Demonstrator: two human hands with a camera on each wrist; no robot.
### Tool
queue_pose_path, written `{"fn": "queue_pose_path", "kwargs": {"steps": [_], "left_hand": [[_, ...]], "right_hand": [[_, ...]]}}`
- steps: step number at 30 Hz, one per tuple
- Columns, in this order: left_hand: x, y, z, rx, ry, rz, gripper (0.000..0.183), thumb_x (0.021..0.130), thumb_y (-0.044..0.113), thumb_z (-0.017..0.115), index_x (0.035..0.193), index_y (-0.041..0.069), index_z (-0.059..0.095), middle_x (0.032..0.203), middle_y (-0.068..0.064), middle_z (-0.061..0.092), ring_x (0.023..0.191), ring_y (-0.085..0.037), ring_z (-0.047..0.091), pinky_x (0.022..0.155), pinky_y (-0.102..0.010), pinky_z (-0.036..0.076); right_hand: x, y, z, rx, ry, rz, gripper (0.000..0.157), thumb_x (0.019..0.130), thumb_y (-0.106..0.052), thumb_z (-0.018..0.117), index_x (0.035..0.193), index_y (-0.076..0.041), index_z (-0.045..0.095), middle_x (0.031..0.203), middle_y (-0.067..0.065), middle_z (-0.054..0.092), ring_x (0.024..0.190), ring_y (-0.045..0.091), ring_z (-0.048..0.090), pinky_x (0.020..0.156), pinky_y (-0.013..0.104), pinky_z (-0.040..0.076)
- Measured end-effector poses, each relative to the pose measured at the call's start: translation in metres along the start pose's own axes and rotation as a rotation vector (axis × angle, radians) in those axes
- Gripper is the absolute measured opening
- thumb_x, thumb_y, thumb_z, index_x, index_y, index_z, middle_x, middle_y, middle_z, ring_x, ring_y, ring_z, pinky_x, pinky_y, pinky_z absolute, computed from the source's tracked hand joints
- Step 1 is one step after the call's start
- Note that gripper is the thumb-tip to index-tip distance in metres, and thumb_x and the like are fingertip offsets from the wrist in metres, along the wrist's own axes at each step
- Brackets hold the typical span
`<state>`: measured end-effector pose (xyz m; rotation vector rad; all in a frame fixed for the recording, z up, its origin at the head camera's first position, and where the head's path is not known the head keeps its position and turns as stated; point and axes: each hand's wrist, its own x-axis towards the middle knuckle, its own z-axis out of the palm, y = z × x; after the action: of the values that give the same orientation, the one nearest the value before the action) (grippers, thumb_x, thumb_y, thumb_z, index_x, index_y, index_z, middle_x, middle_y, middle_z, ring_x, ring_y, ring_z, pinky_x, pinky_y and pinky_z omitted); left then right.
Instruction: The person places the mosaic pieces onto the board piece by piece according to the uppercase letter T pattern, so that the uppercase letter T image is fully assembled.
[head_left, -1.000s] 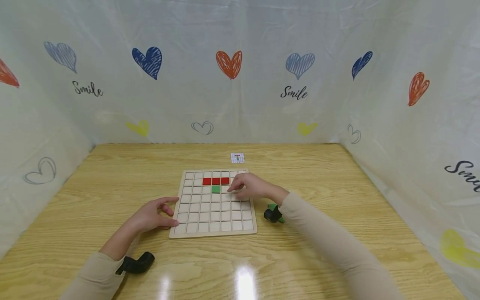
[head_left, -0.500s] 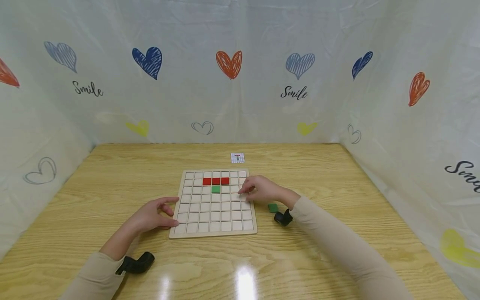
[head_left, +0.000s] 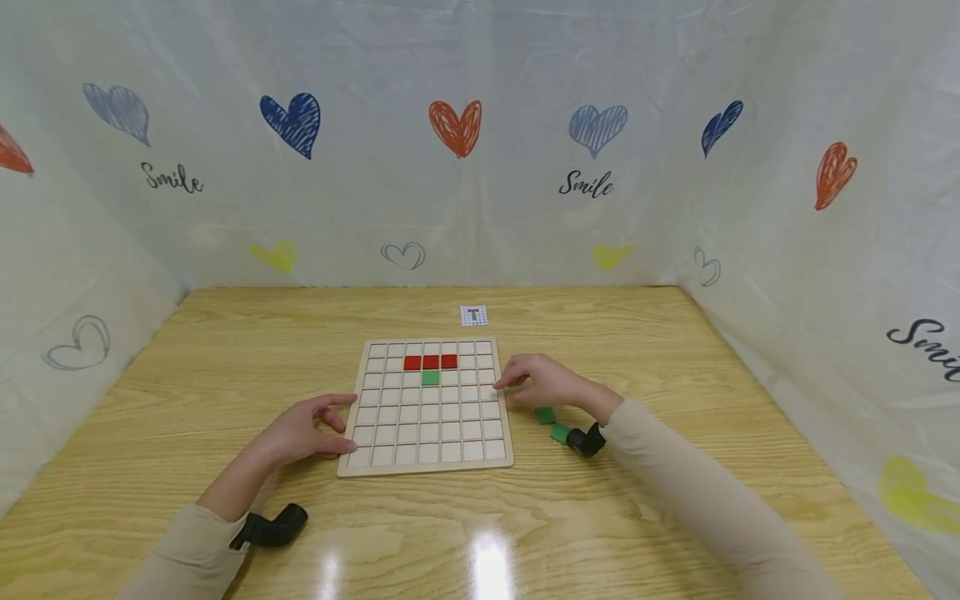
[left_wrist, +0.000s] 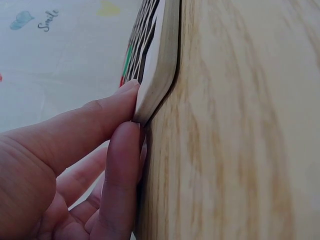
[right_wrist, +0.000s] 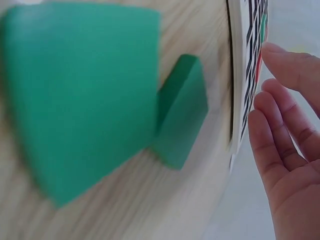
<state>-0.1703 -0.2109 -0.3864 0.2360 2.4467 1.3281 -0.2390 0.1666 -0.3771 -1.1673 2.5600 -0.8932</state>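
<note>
Wooden board (head_left: 429,432) lies flat on the table (head_left: 390,533), between the two hands. It looks nearly square, so I cannot pick out a long axis; its side edges run away from the person, and the near edge slants slightly, its right end a little farther off. On it, three red tiles (head_left: 431,362) form a row running left to right, with one green tile (head_left: 431,377) next to the middle one, on the person's side. The left hand (head_left: 300,429) rests thumb and fingertip against the board's left edge, not clenched. The right hand (head_left: 551,379) is by the right edge, fingers loosely bent and grasping nothing. Near it, loose green tiles (head_left: 545,415) lie on the table. Beyond the board's far edge sits a small patterned card (head_left: 474,315).
</note>
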Motion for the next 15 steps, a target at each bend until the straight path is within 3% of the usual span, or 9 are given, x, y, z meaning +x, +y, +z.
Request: {"fn": "queue_pose_path", "kwargs": {"steps": [15], "left_hand": [[0.001, 0.0, 0.001, 0.004, 0.002, -0.017, 0.078, 0.072, 0.013, 0.081, 0.136, -0.005, 0.041, 0.09, -0.01, 0.052, 0.07, -0.018, 0.05, 0.059, -0.027, 0.047]], "right_hand": [[-0.036, 0.014, -0.01, 0.017, 0.017, 0.027, 0.023, 0.081, -0.005, 0.072, 0.104, -0.001, 0.07, 0.096, 0.003, 0.062, 0.089, 0.017, 0.057, 0.079, 0.031, 0.047]]}}
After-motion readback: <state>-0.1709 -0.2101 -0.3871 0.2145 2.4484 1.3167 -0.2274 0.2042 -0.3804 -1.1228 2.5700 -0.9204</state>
